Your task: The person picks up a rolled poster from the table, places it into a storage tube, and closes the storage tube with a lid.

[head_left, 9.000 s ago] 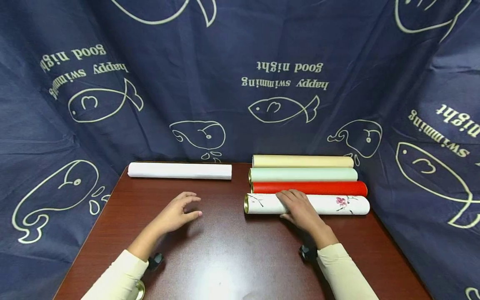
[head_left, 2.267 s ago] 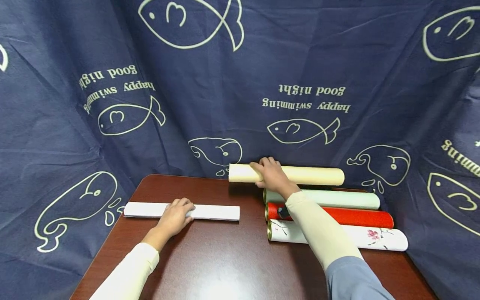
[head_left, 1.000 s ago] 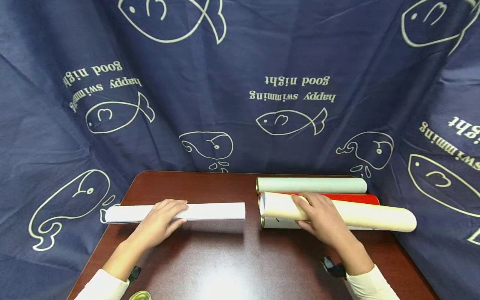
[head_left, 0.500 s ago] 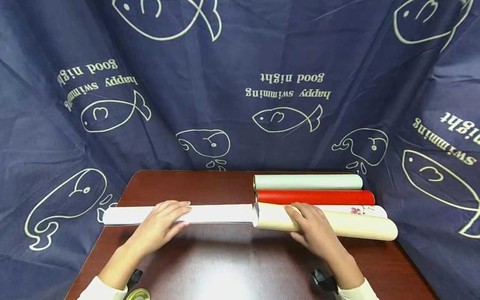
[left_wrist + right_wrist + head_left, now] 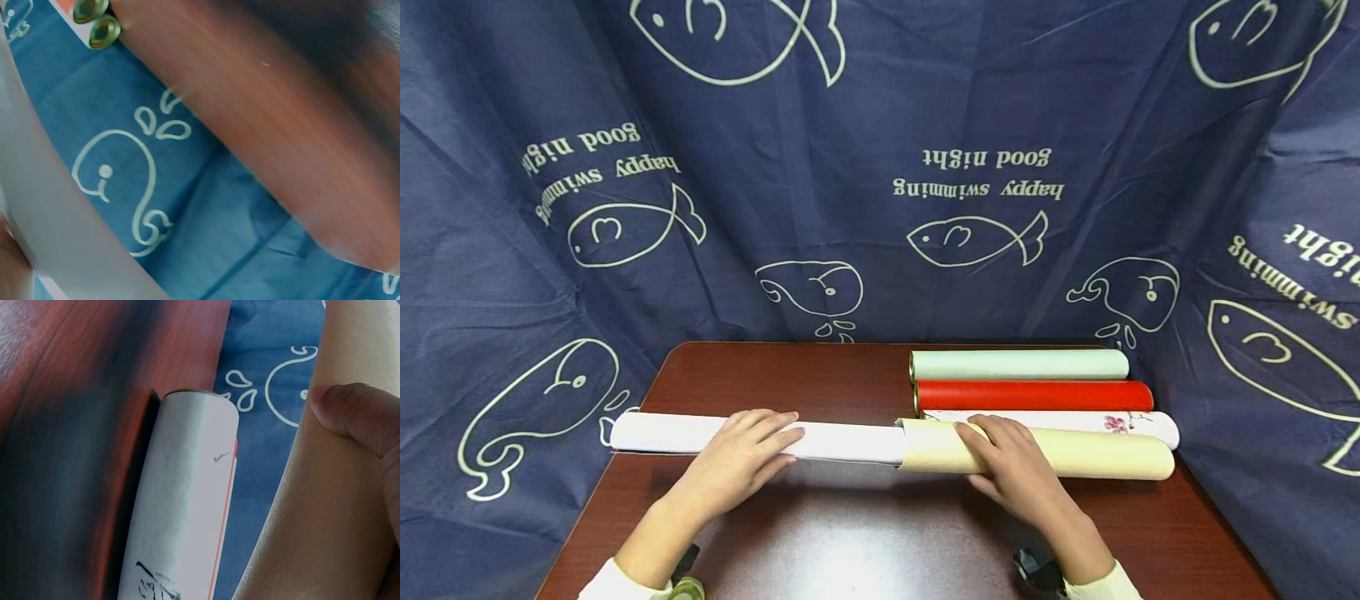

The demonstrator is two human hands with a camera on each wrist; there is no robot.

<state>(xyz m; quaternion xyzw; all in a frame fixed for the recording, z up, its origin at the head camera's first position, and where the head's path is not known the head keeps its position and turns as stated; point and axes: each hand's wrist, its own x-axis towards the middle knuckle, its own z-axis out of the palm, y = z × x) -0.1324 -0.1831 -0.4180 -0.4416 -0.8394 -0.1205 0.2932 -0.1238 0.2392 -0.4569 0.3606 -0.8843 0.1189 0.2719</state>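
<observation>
My left hand (image 5: 741, 458) grips a long white paper roll (image 5: 850, 443) around its middle, thumb on the near side. The right end of the roll sits inside the open left end of a cream cardboard tube (image 5: 1097, 454), its tip hidden there. My right hand (image 5: 1015, 462) holds that tube left of its middle, and both lie nearly in one line over the table. In the left wrist view the white roll (image 5: 56, 200) runs along the left side. The right wrist view has the cream tube (image 5: 325, 519) with my thumb across it.
Behind the cream tube lie a white tube with blossom branches (image 5: 1157, 427), a red tube (image 5: 1037, 396) and a pale green tube (image 5: 1022, 365), side by side. A gold round lid (image 5: 687, 590) is near my left wrist. A blue printed curtain (image 5: 880, 208) borders the brown table (image 5: 790, 371).
My right hand has brought the cream tube from the back toward the front, then left. My left hand took hold of the white roll, whose right end has entered the tube.
</observation>
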